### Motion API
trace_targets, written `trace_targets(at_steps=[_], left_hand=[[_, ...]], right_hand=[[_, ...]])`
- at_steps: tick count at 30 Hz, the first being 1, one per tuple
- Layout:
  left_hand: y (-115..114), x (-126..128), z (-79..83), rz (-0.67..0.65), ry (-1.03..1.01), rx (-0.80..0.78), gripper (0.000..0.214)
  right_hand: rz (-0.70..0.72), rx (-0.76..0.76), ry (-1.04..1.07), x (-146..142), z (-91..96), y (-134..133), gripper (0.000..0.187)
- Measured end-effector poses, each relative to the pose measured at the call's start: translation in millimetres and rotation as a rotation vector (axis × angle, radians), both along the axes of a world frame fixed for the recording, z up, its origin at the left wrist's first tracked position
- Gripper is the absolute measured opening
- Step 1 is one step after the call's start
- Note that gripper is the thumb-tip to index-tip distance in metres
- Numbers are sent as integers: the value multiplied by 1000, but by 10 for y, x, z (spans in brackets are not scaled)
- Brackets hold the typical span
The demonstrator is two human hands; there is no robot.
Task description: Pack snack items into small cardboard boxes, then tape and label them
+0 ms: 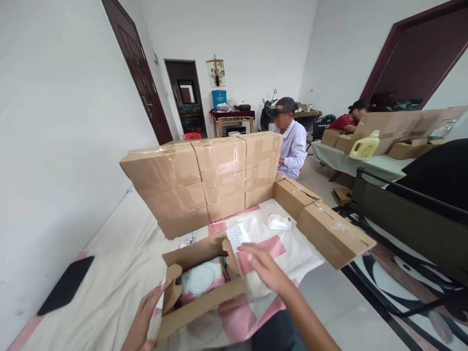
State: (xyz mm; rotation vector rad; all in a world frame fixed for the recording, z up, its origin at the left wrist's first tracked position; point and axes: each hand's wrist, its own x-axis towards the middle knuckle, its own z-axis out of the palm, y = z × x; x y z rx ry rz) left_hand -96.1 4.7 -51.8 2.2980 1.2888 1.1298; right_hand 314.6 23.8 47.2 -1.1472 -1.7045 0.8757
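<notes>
just one soft pack (202,280) inside one open box (204,309)

The left hand (143,314) is bare, its fingers slim and smooth in outline, and the short stretch of arm just behind them is uncovered where it shows. The right hand (265,267) is bare as well, with long, narrow fingers, and behind these the wrist and the slender right forearm (310,319) are uncovered down to the lower edge. Nearer the body than the right fingers, left of that forearm, lies a plain, dark blue-grey garment (278,332).
</notes>
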Motion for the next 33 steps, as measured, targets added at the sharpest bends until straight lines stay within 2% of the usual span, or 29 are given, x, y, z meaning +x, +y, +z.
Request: trace_targets(at_steps=[2,3,4,6,8,10,13,18,19,21,23,25,26,29,31,33], left_hand=[[39,-21,-83,1,11,14,108],[59,-16,-107,10,17,13,111],[77,2,-116,39,16,3,107],[102,85,-86,147,-17,-60,84],[121,227,-16,278,-131,-160,66],[149,389,53,346,-303,-272,68],[207,552,91,340,-447,-444,67],[262,577,56,337,-586,-530,74],[268,573,55,335,-633,-533,77],[282,556,66,338,-680,-489,75],[302,520,95,320,-582,-376,54],[312,476,160,270,-352,-234,34],[305,467,214,250,-219,-163,32],[217,575,462,251,148,-30,32],[141,778,656,265,346,-27,33],[97,1030,800,253,444,-33,43]], right_hand=[[112,-101,61,-24,-347,-107,58],[161,-136,83,-72,-479,-138,65],[186,-153,102,-131,-580,-151,72],[175,-132,115,-252,-688,-126,86],[115,-79,119,-342,-697,-53,85],[64,-30,113,-395,-646,35,66],[34,27,100,-441,-551,144,44],[-31,26,171,-587,-556,263,18],[-60,21,210,-628,-575,291,17],[-102,19,309,-705,-604,357,34],[-92,25,378,-753,-613,431,48],[-38,49,360,-758,-606,500,52],[-12,74,325,-746,-600,529,51],[5,170,186,-694,-580,571,39],[1,219,110,-683,-568,563,30],[17,251,69,-688,-559,538,25]])
